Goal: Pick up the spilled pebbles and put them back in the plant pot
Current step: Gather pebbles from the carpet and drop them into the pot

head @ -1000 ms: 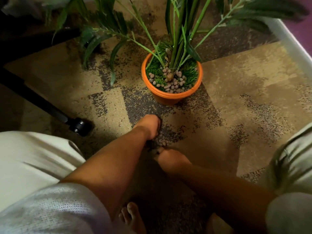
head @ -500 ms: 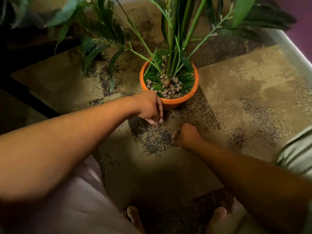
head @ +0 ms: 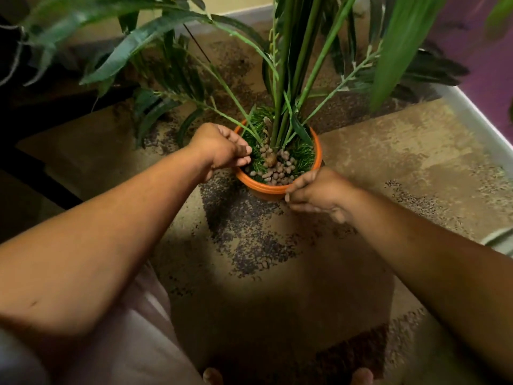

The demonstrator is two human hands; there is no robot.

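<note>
Two hands are reaching to an orange plant pot [head: 266,188] on carpet [head: 388,162].
The left hand [head: 222,148] is hovering over the left rim, fingers curled and bunched; brown pebbles [head: 277,169] are lying inside around the stems [head: 280,93]; the right hand [head: 313,194] is curling against the near-right rim. Whether either is holding pebbles cannot be told.
</note>
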